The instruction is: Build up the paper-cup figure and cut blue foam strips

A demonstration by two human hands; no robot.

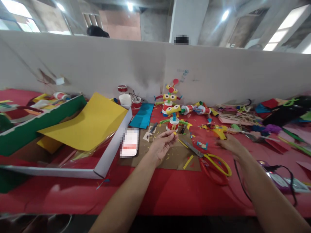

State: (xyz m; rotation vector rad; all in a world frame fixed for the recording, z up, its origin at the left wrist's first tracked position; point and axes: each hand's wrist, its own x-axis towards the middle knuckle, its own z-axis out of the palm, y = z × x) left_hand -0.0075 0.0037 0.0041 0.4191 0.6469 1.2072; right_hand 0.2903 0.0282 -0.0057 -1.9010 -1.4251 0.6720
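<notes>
- Yellow scrap sat pinched at the fingertips of the left hand, whose thumb and index finger were nearly closed and whose other fingers curled loosely.
- Beside the handle of a yellow glue gun, the right hand was blurred, its fingers partly bent; whether they had hold of it I cannot tell.
- The moment read as a small piece held ready during a reach to the gun; lifting that would have called for fingers wrapped firmly round the handle, clear of the nozzle.
- Just beyond the left fingertips stood a paper-cup figure, upright, its red-and-white body joined to a pleated blue neck, springy green arms and a yellow head with round eyes.
- Brown cardboard, flat and matte, lay beneath the left hand, littered with thin trimmings and a narrow yellow strip.
- Scissors lay open, metal blades over the cardboard, one looped handle yellow and the other red.
- Farther out, similar figures stood behind, near smooth blue sheets.
- To the left, broad yellow paper curved over a shallow white-edged box on the creased red table cover.
</notes>
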